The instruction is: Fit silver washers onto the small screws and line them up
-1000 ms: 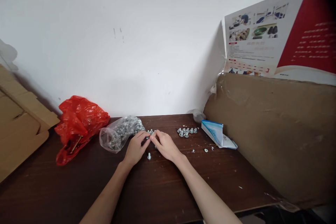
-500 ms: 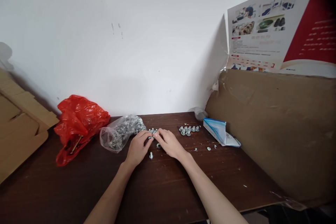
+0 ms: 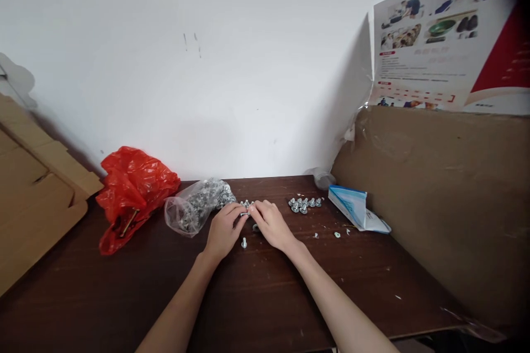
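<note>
My left hand and my right hand meet at the fingertips over the dark table. Between them is a small metal bolt, pinched by the left fingers, with the right fingertips at its other end. Several bolts stand just behind the fingers. A single bolt is on the table in front of my left hand. A washer-like ring lies under my right hand, partly hidden. Further right stands a group of bolts with washers.
A clear bag of hardware and a red plastic bag lie at the left, beside cardboard. Right are a blue-and-white packet, small scraps and a large cardboard box. A white wall rises behind.
The whole view has shifted slightly, so things appear further right. Both hands keep nearly the same pose around the bolt.
</note>
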The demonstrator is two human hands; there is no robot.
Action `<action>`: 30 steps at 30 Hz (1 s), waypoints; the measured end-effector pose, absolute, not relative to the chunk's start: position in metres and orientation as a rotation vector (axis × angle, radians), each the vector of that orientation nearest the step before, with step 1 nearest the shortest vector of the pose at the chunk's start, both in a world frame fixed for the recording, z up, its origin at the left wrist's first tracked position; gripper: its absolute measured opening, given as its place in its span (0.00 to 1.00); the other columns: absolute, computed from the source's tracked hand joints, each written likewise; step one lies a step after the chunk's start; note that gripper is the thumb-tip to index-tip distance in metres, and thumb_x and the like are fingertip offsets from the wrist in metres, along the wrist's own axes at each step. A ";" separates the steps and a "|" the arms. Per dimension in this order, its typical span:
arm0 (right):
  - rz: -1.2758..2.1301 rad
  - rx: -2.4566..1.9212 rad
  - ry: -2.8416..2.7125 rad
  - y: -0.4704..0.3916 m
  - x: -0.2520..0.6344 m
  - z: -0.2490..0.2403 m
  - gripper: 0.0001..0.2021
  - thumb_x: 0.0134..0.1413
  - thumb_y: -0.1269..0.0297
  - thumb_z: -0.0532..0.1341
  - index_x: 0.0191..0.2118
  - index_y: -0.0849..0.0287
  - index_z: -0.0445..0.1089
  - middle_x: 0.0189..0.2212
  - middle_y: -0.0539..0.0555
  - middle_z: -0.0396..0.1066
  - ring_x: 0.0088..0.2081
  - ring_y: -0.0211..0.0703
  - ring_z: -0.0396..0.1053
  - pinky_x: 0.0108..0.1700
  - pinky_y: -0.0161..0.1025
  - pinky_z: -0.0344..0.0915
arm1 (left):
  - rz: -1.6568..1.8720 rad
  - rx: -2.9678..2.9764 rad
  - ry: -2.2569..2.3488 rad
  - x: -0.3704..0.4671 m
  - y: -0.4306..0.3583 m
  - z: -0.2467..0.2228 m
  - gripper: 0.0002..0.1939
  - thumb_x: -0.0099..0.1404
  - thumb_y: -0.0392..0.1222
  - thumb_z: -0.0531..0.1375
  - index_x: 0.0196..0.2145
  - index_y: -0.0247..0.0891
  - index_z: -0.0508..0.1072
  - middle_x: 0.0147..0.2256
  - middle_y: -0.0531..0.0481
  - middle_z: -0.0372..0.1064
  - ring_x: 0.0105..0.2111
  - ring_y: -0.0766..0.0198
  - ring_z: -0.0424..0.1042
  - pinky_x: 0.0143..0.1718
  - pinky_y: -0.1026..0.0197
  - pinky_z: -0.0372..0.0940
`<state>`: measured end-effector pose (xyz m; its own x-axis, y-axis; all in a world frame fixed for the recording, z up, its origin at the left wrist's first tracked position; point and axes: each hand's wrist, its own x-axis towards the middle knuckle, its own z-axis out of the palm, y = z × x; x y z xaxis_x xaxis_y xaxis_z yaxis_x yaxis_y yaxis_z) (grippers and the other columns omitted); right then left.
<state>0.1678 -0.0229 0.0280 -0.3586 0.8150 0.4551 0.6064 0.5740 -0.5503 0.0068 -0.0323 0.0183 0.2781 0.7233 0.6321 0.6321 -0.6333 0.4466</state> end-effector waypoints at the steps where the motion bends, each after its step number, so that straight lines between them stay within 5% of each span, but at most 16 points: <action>1: 0.370 -1.112 -2.103 -0.024 0.169 0.030 0.17 0.66 0.57 0.46 0.29 0.58 0.63 0.27 0.50 0.68 0.34 0.42 0.63 0.39 0.39 0.57 | 1.293 2.414 1.302 0.007 -0.032 0.018 0.08 0.65 0.36 0.53 0.39 0.38 0.72 0.39 0.46 0.70 0.40 0.61 0.69 0.43 0.56 0.66; 30: 0.314 -1.132 -2.221 -0.023 0.169 0.031 0.22 0.67 0.56 0.43 0.25 0.59 0.62 0.26 0.51 0.68 0.32 0.41 0.60 0.38 0.38 0.52 | 1.285 2.420 1.267 0.007 -0.031 0.017 0.09 0.65 0.37 0.53 0.39 0.36 0.72 0.39 0.45 0.70 0.40 0.61 0.70 0.43 0.57 0.66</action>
<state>0.1688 -0.0231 0.0313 -0.4416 0.7939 0.4180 0.6471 0.6045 -0.4646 0.0070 -0.0314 0.0174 0.2882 0.7223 0.6286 0.6181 -0.6417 0.4540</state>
